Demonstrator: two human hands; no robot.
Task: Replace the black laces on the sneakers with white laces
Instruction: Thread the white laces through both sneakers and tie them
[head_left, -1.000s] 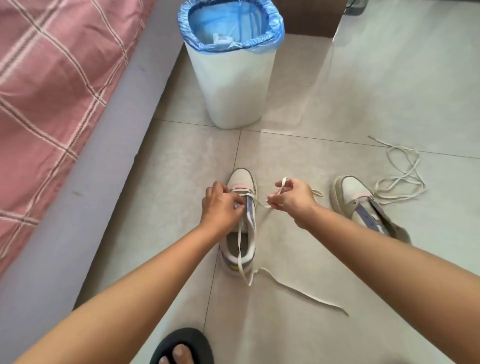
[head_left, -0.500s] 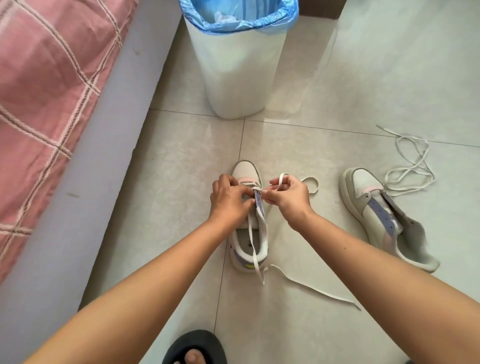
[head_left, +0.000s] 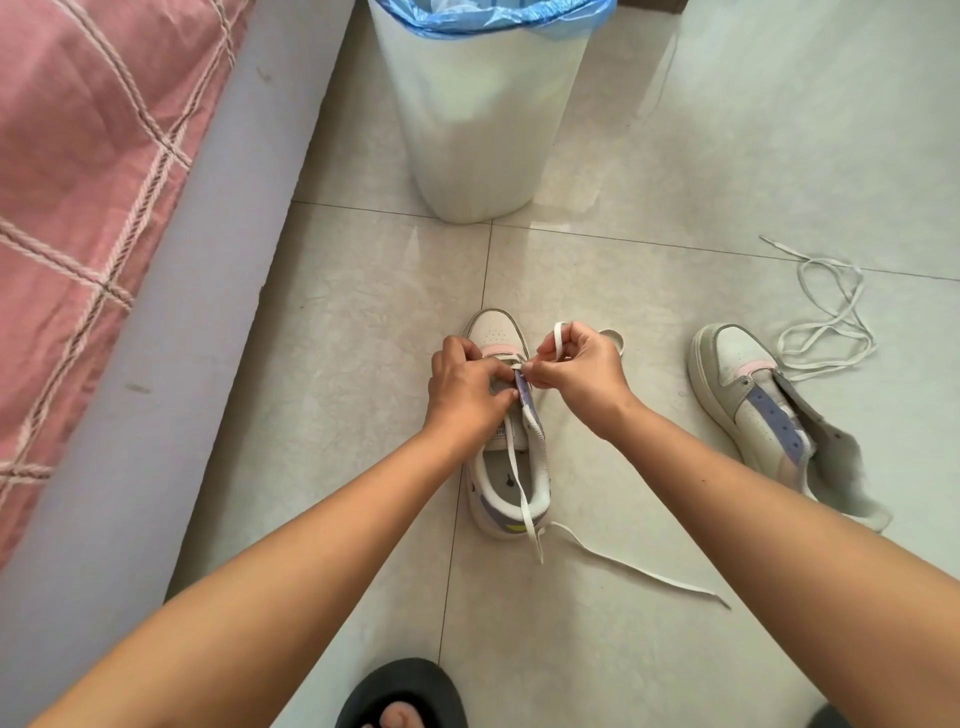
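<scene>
Pale floor tiles (head_left: 675, 649) carry a sneaker (head_left: 506, 467) at centre. Above its eyelets, the left hand (head_left: 465, 387) grips its upper with curled fingers, while the right hand (head_left: 582, 371) pinches the white lace (head_left: 524, 499). Right, a second sneaker (head_left: 763, 415) lies unlaced beside a loose lace (head_left: 831, 322).

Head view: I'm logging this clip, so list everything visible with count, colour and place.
low-top leather sneakers: 2, white with lilac; one centre between the hands, one right
flat white laces: 2; one in the centre sneaker, one loose far right
plastic bin: 1, white, blue liner, top centre
checked bedcover: 1, pink, left
black slipper: 1, bottom, on a foot
left hand: on the centre sneaker's eyelets
right hand: pinching the lace
</scene>
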